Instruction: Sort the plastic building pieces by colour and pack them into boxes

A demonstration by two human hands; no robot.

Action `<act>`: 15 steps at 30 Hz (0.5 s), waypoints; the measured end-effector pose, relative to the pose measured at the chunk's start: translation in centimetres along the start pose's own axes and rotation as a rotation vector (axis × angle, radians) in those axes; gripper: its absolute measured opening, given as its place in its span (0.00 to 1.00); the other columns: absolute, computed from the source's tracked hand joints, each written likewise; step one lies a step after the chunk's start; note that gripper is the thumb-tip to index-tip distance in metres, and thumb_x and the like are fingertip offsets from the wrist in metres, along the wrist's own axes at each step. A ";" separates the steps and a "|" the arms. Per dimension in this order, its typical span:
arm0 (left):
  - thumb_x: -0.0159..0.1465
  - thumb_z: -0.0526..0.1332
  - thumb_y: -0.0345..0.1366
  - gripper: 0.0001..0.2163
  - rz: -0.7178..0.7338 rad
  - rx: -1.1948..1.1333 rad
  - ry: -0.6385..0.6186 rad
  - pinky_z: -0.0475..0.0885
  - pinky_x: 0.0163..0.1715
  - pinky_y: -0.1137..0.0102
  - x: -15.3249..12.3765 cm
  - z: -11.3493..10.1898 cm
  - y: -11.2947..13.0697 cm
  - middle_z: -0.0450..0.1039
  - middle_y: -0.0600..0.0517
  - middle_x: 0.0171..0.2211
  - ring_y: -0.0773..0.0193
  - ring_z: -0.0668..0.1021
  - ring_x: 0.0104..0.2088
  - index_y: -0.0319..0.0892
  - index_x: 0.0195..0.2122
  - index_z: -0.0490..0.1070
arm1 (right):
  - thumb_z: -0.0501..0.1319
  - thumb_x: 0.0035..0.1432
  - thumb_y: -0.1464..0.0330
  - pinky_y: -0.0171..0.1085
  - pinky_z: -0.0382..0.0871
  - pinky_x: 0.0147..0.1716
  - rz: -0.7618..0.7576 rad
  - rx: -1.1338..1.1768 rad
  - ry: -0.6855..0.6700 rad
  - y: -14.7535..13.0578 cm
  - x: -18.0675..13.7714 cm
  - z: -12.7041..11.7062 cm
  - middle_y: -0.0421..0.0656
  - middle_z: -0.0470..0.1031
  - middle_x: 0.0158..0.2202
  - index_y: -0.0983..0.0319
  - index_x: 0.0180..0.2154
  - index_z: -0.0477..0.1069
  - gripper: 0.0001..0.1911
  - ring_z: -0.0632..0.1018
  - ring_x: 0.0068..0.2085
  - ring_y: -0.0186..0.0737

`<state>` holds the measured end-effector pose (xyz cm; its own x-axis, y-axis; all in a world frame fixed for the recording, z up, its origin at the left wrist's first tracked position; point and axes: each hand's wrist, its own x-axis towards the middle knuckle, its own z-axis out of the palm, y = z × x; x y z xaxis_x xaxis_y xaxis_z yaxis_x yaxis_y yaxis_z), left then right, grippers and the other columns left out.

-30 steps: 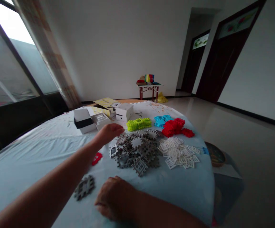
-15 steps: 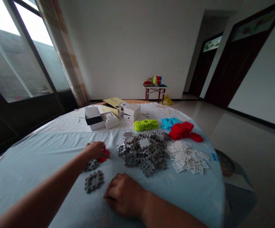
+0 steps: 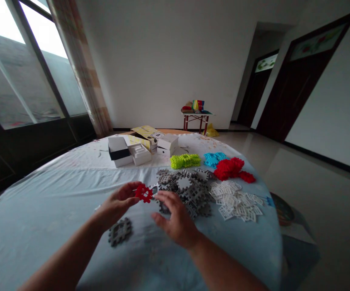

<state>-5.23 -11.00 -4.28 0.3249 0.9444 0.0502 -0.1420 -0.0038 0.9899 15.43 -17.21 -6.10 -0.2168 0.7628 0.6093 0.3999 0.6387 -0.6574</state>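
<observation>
Starting left of centre, an open white box (image 3: pixel 119 152) sits towards the back of the tablecloth (image 3: pixel 56 218). Below it, in the lower left, a grey tile (image 3: pixel 120 231) lies flat, just under the left forearm; a sagging wrist could nudge it aside. Here's the left hand (image 3: pixel 118 203), thumb and fingers closed on one edge of a red tile (image 3: pixel 144 194), which is held up near the middle of the frame. That's a one-sided grip: a push on the far edge could twist it or flick it loose. Next, the right hand (image 3: pixel 175 218), fingers spread, thumb apart, nothing seen in its grasp; its fingertips are right beside the tile, and I can't tell whether they touch. Behind those fingers sprawls the grey heap (image 3: pixel 189 186); a careless knuckle could set it sliding. On to the right, red pieces (image 3: pixel 229 167), then white pieces (image 3: pixel 238 200), low and loosely spread, easily scattered should a sleeve or elbow sweep that way.
</observation>
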 end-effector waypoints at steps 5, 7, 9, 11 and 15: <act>0.48 0.69 0.34 0.19 -0.015 0.032 -0.104 0.70 0.42 0.70 -0.7 1.6 -0.3 0.75 0.50 0.41 0.59 0.75 0.42 0.47 0.43 0.71 | 0.64 0.47 0.57 0.41 0.66 0.49 0.077 0.053 -0.028 1.0 0.4 -0.3 0.49 0.62 0.56 0.61 0.56 0.58 0.36 0.65 0.55 0.43; 0.48 0.69 0.35 0.19 -0.016 0.087 -0.090 0.71 0.42 0.69 -0.8 1.8 -0.4 0.75 0.51 0.42 0.57 0.75 0.42 0.49 0.42 0.71 | 0.64 0.48 0.57 0.38 0.67 0.47 0.064 0.057 -0.054 1.0 0.5 -0.2 0.47 0.67 0.52 0.61 0.54 0.62 0.32 0.69 0.51 0.41; 0.47 0.69 0.37 0.20 -0.014 0.140 -0.085 0.72 0.42 0.67 -0.7 1.7 -0.5 0.75 0.52 0.43 0.55 0.75 0.43 0.52 0.42 0.71 | 0.63 0.49 0.59 0.37 0.68 0.46 0.044 0.052 -0.060 0.8 0.7 -0.3 0.45 0.70 0.48 0.60 0.51 0.65 0.28 0.72 0.48 0.39; 0.46 0.68 0.39 0.21 -0.016 0.194 -0.090 0.72 0.43 0.65 -0.4 1.4 -0.6 0.75 0.54 0.44 0.53 0.75 0.45 0.56 0.43 0.71 | 0.64 0.48 0.60 0.36 0.67 0.47 0.029 0.037 -0.034 0.5 0.9 -0.6 0.45 0.71 0.47 0.60 0.51 0.66 0.28 0.73 0.47 0.39; 0.43 0.67 0.46 0.21 0.048 0.319 0.079 0.73 0.43 0.59 -0.2 0.4 0.0 0.75 0.54 0.45 0.48 0.75 0.46 0.59 0.40 0.73 | 0.65 0.47 0.61 0.38 0.66 0.49 0.037 -0.042 0.085 0.3 1.5 -3.3 0.45 0.72 0.46 0.60 0.50 0.66 0.27 0.72 0.47 0.39</act>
<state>-4.90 -11.32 -4.26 0.2493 0.9632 0.1001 0.1490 -0.1402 0.9788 18.17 -16.19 -3.92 -0.1254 0.7731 0.6218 0.4434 0.6043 -0.6620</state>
